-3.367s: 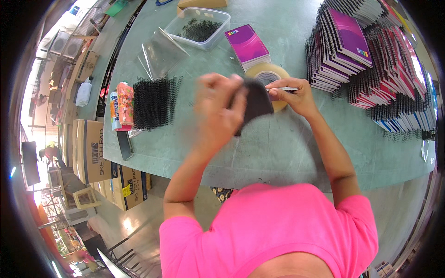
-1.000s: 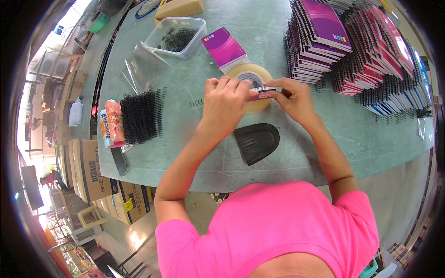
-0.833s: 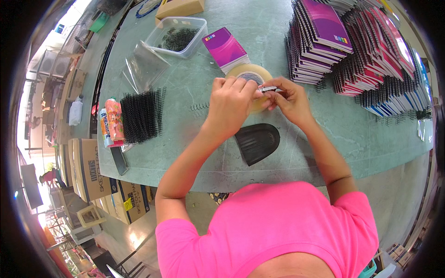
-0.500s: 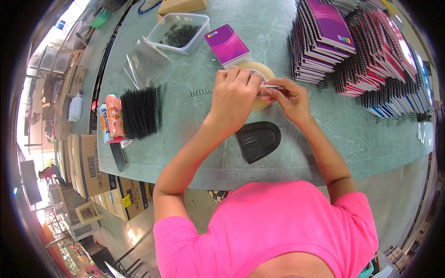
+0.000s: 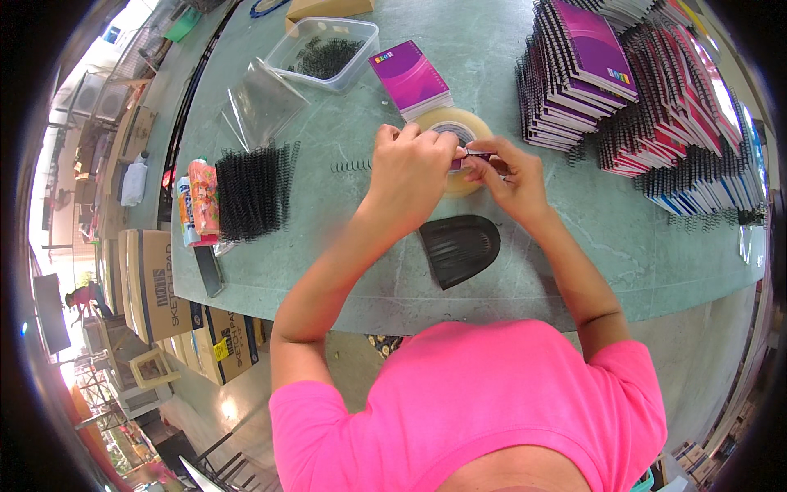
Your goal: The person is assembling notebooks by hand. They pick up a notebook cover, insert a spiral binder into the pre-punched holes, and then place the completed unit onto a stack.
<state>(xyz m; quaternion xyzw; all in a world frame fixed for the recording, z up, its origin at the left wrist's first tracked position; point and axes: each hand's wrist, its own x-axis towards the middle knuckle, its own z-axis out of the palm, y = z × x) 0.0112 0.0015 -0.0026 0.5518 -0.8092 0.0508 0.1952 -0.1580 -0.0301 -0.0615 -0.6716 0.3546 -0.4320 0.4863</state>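
Note:
My left hand (image 5: 414, 170) and my right hand (image 5: 515, 179) are close together over a roll of clear yellowish tape (image 5: 482, 131). Between them is a small purple notebook (image 5: 457, 165), mostly covered by my fingers. Both hands are closed on it, the right one pinching its edge with thumb and fingers. A black spiral coil (image 5: 351, 166) extends leftward from beside my left hand; whether it joins the notebook is hidden. Just beyond the tape sits a stack of loose purple-covered notebook pages (image 5: 410, 78). Nearer me lies a black, rounded, ribbed tray (image 5: 461, 248).
Stacks of spiral notebooks, purple (image 5: 586, 49) and red (image 5: 664, 98), fill the right side. On the left are a bundle of black coils (image 5: 254, 193), colourful packets (image 5: 202, 201) and a clear plastic sheet (image 5: 261, 102). A plastic tub (image 5: 373, 45) holds small coils.
The notebook between my hands has turned slightly, showing purple cover where a white edge showed before. My hands stay in nearly the same place; the whole view has shifted a little.

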